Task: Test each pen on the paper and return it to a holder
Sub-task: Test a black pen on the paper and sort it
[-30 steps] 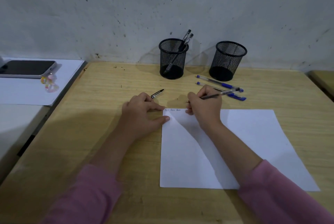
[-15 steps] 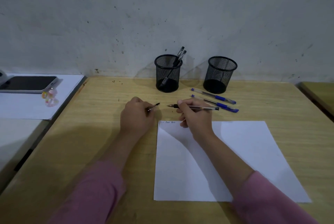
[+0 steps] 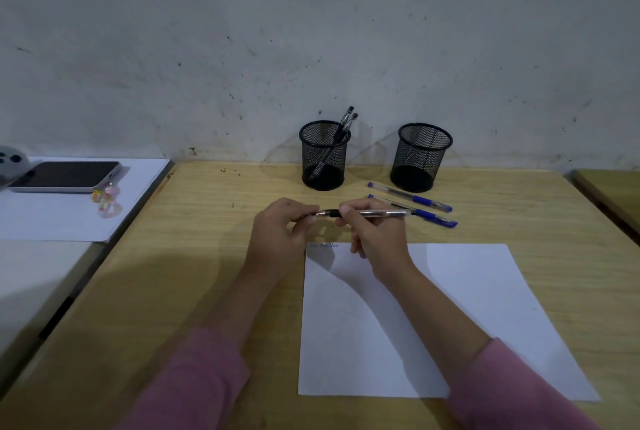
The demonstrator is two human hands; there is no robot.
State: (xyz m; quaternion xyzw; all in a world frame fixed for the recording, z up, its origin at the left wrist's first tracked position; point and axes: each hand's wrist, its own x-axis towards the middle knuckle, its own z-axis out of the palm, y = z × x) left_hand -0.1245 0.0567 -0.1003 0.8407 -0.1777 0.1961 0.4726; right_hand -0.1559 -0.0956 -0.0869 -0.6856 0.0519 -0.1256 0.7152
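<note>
My right hand [image 3: 374,235] grips a clear black-ink pen [image 3: 377,212] held level above the desk, just past the white paper [image 3: 467,308]. My left hand [image 3: 280,232] pinches the pen's cap [image 3: 320,213] at the pen's tip end. A few short scribbles mark the paper's top left corner [image 3: 325,246]. Two black mesh holders stand at the wall: the left holder [image 3: 323,155] has two black pens [image 3: 341,133] in it, the right holder [image 3: 419,157] looks empty. Two blue pens [image 3: 412,202] lie on the desk in front of the right holder.
The wooden desk [image 3: 207,273] meets a white table on the left, where a phone [image 3: 65,176] lies on a white sheet with a small charm [image 3: 105,201] beside it. Another wooden desk edge [image 3: 613,194] shows at the far right.
My right hand lifted the pen off the paper and turned it level. My left hand left the paper, picked up the cap from the desk and brought it onto the pen's tip.
</note>
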